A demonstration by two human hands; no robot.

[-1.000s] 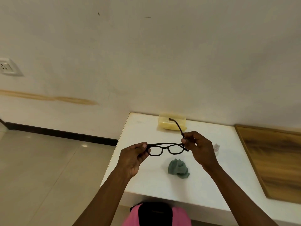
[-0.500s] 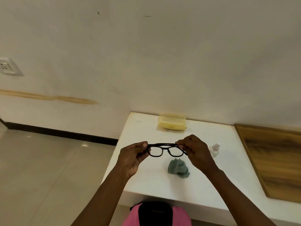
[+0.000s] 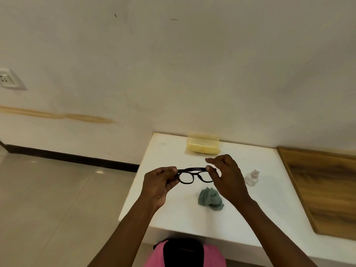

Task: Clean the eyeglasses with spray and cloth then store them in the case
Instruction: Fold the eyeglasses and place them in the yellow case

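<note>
White and smooth, the tabletop [image 3: 173,212] under my view carries a crumpled grey-green cloth [image 3: 210,197], a small clear spray bottle [image 3: 252,177] half hidden behind my right hand [image 3: 227,180] and a pale yellow case [image 3: 203,144], while my left hand [image 3: 159,185] and right hand pinch the thin black glasses [image 3: 193,175] above it, temples folded.

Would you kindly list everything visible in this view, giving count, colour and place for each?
black-framed eyeglasses: one, black, held above the table between both hands
crumpled grey-green cloth: one, grey-green, on the table below the glasses
small white spray bottle: one, white, on the table, right of the hands
pale yellow case: one, yellow, at the table's far edge by the wall
white table: one, white
wooden board: one, brown, right of the table
wall socket: one, white, far left
left hand: pinches the frame's left end
right hand: pinches the right end
</note>
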